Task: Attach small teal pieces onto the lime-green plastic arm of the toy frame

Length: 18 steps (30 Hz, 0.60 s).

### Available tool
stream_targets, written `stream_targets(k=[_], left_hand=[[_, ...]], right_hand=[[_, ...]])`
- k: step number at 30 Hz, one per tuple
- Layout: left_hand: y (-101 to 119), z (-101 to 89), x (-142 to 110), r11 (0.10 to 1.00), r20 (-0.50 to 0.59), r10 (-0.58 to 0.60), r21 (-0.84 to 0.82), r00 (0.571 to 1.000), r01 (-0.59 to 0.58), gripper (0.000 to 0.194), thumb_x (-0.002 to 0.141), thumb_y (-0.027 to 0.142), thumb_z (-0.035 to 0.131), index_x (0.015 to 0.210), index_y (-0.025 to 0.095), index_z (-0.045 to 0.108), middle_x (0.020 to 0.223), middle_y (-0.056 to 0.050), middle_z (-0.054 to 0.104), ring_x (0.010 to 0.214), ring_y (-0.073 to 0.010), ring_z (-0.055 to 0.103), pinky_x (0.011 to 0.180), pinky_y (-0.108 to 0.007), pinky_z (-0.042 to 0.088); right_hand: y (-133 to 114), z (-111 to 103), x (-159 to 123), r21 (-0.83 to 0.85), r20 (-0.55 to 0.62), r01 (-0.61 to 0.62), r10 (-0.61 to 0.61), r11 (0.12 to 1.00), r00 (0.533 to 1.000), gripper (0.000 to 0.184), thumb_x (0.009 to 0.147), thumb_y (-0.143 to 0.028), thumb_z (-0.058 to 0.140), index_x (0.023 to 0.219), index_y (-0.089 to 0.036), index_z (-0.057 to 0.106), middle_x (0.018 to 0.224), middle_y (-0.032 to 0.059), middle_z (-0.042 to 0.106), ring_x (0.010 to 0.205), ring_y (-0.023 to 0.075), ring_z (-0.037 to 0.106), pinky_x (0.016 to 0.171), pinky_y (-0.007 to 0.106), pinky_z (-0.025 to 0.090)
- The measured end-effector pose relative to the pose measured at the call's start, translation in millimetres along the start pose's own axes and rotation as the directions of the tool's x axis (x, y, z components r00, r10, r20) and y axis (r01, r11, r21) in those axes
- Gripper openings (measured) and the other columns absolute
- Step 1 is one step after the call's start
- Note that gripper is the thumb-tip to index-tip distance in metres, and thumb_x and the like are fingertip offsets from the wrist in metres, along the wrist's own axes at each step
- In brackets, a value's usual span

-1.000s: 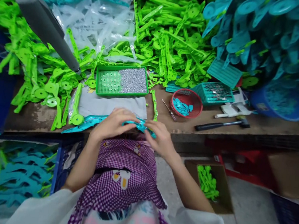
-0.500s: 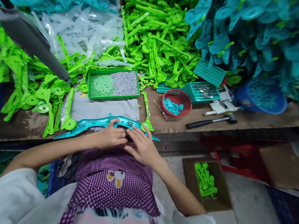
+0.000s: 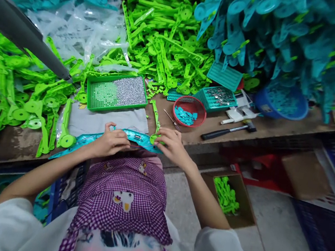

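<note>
A long teal plastic part (image 3: pixel 136 137) lies along the bench's front edge on a grey cloth (image 3: pixel 106 119). My left hand (image 3: pixel 110 142) rests curled on the teal part, fingers pressing it down. My right hand (image 3: pixel 172 144) sits at the part's right end, fingers closed round the base of a green plastic arm (image 3: pixel 155 117) that lies slanted beside it. A green tray (image 3: pixel 116 91) half covered with small silvery pieces stands just behind the cloth.
Heaps of green parts (image 3: pixel 165 47) and teal parts (image 3: pixel 274 36) crowd the bench. A red bowl (image 3: pixel 189 112) of teal bits, a teal basket (image 3: pixel 219 98), a hammer (image 3: pixel 228 129) and a blue tub (image 3: pixel 281 103) sit to the right. A cardboard box (image 3: pixel 229 197) of green parts stands on the floor.
The teal part was laid flat on the bench edge. My hands then spread apart, the left settling on the part and the right moving to the green arm.
</note>
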<state>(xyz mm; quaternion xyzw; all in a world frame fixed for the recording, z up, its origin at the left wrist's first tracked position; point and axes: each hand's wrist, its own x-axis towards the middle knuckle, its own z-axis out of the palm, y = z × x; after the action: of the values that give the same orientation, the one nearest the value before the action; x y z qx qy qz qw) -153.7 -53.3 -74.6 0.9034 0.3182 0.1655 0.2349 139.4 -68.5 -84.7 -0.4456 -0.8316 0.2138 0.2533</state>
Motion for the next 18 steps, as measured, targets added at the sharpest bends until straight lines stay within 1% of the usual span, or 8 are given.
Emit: stream_targets(k=[4, 7, 9, 10, 11, 13, 16, 18], left_hand=[[4.2, -9.6, -1.3, 0.997, 0.013, -0.046, 0.066, 0.999, 0.045, 0.019, 0.096, 0.033, 0.050, 0.090, 0.026, 0.066, 0.090, 0.002, 0.071, 0.096, -0.0161, 0.061, 0.104, -0.044, 0.012], [7.2, -21.9, -6.0, 0.989, 0.143, -0.054, 0.143, 0.988, 0.033, 0.019, 0.096, 0.033, 0.049, 0.091, 0.026, 0.066, 0.105, -0.002, 0.068, 0.111, -0.0203, 0.056, 0.105, -0.049, 0.011], [13.1, -31.6, -9.4, 0.981, 0.214, -0.057, 0.195, 0.975, 0.014, 0.018, 0.093, 0.037, 0.052, 0.103, 0.027, 0.064, 0.124, -0.007, 0.061, 0.123, -0.0256, 0.048, 0.107, -0.054, 0.010], [18.5, -35.6, -9.9, 0.978, 0.224, -0.059, 0.210, 0.973, 0.011, 0.025, 0.092, 0.041, 0.055, 0.112, 0.027, 0.062, 0.132, -0.009, 0.056, 0.128, -0.0279, 0.043, 0.107, -0.055, 0.012], [25.5, -38.2, -8.9, 0.977, 0.210, -0.062, 0.214, 0.976, 0.016, 0.036, 0.090, 0.045, 0.057, 0.121, 0.027, 0.057, 0.138, -0.011, 0.051, 0.130, -0.0294, 0.041, 0.107, -0.055, 0.014], [43.0, -36.3, -1.0, 0.981, 0.128, -0.072, 0.186, 0.989, 0.047, 0.048, 0.089, 0.050, 0.056, 0.130, 0.026, 0.050, 0.140, -0.013, 0.048, 0.129, -0.0290, 0.042, 0.107, -0.053, 0.022], [65.0, -12.4, 26.5, 0.994, -0.057, -0.091, 0.054, 0.994, 0.094, 0.028, 0.095, 0.041, 0.049, 0.114, 0.022, 0.059, 0.123, -0.008, 0.061, 0.113, -0.0224, 0.056, 0.099, -0.042, 0.037], [67.3, 11.8, 51.0, 0.989, -0.120, -0.145, -0.054, 0.982, 0.139, 0.023, 0.096, 0.035, 0.048, 0.105, 0.018, 0.061, 0.110, -0.008, 0.066, 0.103, -0.0201, 0.061, 0.090, -0.036, 0.044]], right_hand=[[-2.7, 2.2, -6.1, 0.027, -0.025, -0.065, 0.066, 0.998, 0.998, 0.021, 0.090, -0.035, 0.055, 0.102, -0.024, 0.068, 0.113, 0.0097, 0.066, 0.111, 0.0243, 0.058, 0.091, 0.042, 0.041], [-3.6, -0.9, -11.0, 0.134, -0.098, -0.141, 0.155, 0.981, 0.983, 0.033, 0.088, -0.037, 0.058, 0.118, -0.026, 0.063, 0.120, 0.0097, 0.063, 0.113, 0.0241, 0.058, 0.092, 0.041, 0.045], [0.6, -2.0, -8.4, 0.211, -0.216, -0.243, 0.288, 0.947, 0.933, 0.031, 0.090, -0.037, 0.054, 0.117, -0.025, 0.063, 0.114, 0.0087, 0.065, 0.105, 0.0221, 0.061, 0.088, 0.039, 0.049], [4.4, -1.2, -5.0, 0.232, -0.254, -0.300, 0.355, 0.925, 0.900, 0.029, 0.090, -0.037, 0.052, 0.113, -0.023, 0.064, 0.109, 0.0085, 0.067, 0.098, 0.0210, 0.063, 0.084, 0.037, 0.050], [9.0, 0.9, -0.6, 0.233, -0.266, -0.351, 0.406, 0.907, 0.874, 0.028, 0.090, -0.037, 0.052, 0.109, -0.022, 0.066, 0.104, 0.0083, 0.068, 0.090, 0.0202, 0.064, 0.079, 0.035, 0.051], [19.3, 7.8, 9.3, 0.200, -0.228, -0.415, 0.454, 0.888, 0.861, 0.026, 0.088, -0.037, 0.055, 0.103, -0.020, 0.067, 0.096, 0.0080, 0.069, 0.079, 0.0188, 0.064, 0.074, 0.033, 0.051], [30.7, 19.6, 20.2, 0.164, -0.188, -0.416, 0.442, 0.894, 0.877, 0.024, 0.086, -0.034, 0.056, 0.098, -0.017, 0.069, 0.088, 0.0071, 0.069, 0.072, 0.0175, 0.062, 0.071, 0.031, 0.049], [33.4, 24.2, 22.8, 0.160, -0.190, -0.396, 0.422, 0.904, 0.886, 0.023, 0.087, -0.033, 0.054, 0.095, -0.017, 0.069, 0.086, 0.0068, 0.069, 0.071, 0.0171, 0.061, 0.069, 0.030, 0.048]])
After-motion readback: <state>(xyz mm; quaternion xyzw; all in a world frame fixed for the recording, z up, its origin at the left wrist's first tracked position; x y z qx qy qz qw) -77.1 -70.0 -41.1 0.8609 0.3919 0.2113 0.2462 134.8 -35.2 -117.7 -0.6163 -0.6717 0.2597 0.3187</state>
